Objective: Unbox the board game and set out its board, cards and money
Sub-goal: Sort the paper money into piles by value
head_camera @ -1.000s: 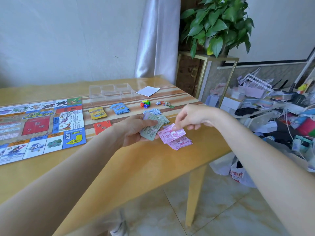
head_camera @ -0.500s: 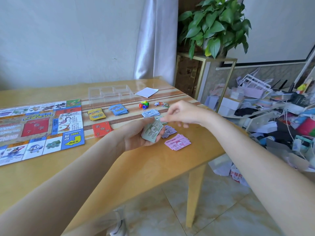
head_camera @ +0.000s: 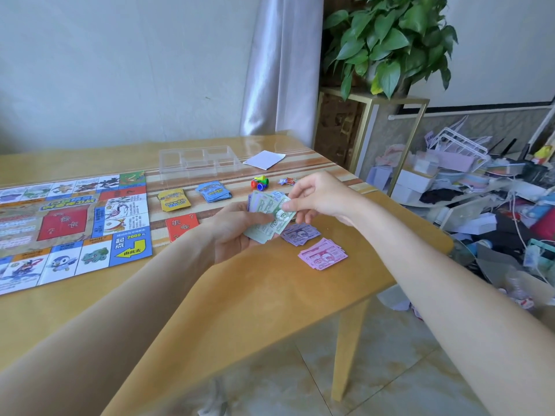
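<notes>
The green notes (head_camera: 268, 217) are small, pale green slips printed with round numerals and a portrait oval, fanned in a loose sheaf above the table's (head_camera: 270, 298) right end. The left hand (head_camera: 237, 232) cups them from below, thumb curled over the top note. The right hand (head_camera: 318, 198) pinches the upper right corner of the front note between thumb and forefinger.

Just right of the sheaf, a purple pile (head_camera: 301, 234) lies flat on the table, and a pink pile (head_camera: 322, 254) lies near it toward the front edge, both slightly splayed.

Behind the hands sit a red card (head_camera: 180, 226), a yellow deck (head_camera: 174, 200) and a blue deck (head_camera: 213, 191), set apart in a row. Coloured pawns (head_camera: 260, 183) cluster beyond, beside small star pieces (head_camera: 286, 181). A clear tray (head_camera: 198, 163) and a white sheet (head_camera: 264, 159) lie further back.

The board (head_camera: 72, 226) is spread open on the table's left, its squares bright with cartoon creatures and a blue corner with a yellow arrow.
</notes>
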### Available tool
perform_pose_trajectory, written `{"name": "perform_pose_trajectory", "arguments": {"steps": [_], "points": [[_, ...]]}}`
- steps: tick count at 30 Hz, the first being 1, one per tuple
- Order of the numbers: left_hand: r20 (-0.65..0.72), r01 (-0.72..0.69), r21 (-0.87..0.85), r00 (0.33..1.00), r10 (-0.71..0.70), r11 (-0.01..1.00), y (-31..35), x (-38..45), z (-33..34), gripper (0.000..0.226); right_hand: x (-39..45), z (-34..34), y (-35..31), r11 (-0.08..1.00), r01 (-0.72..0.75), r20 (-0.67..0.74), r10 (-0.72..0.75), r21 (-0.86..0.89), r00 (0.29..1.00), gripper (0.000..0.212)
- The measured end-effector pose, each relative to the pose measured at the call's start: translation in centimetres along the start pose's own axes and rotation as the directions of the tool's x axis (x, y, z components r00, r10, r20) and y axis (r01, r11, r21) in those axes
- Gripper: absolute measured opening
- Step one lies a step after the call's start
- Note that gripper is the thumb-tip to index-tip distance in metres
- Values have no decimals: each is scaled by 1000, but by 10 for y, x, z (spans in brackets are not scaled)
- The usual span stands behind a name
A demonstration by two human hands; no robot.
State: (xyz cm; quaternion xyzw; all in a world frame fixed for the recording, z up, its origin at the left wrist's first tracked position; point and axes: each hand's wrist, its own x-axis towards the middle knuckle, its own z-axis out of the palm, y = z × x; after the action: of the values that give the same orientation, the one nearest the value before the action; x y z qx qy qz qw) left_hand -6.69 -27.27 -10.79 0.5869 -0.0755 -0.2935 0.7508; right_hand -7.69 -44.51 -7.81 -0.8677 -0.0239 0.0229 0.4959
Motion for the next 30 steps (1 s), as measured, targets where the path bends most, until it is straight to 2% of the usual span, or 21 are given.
{"name": "perform_pose_trajectory", "arguments": {"steps": [3, 7, 11, 16, 24, 30], "points": [[-31, -19, -27, 999, 18, 999, 1, 3, 0, 15, 2, 1, 1, 1000, 1, -16, -1, 8, 1000, 15], [-62, -82, 36, 995, 84, 996, 1, 7, -3, 15, 2, 2, 0, 998, -2, 2, 1, 56, 1000, 15], [-125, -99, 113, 986, 113, 989, 0, 9, -2, 17, 1, 3, -1, 999, -27, 36, 26, 25, 999, 23], [-45, -101, -61, 994, 98, 993, 3, 7, -4, 20, 5, 0, -1, 1000, -27, -20, 28, 7, 999, 23], [-208, -146, 81, 965, 160, 986, 3, 11, -10, 23, 8, 4, -1, 1000, 2, 44, -2, -11, 999, 20], [-161, -131, 83, 976, 143, 988, 2, 11, -13, 18, 8, 9, -1, 998, -23, 55, 26, -54, 998, 31]]}}
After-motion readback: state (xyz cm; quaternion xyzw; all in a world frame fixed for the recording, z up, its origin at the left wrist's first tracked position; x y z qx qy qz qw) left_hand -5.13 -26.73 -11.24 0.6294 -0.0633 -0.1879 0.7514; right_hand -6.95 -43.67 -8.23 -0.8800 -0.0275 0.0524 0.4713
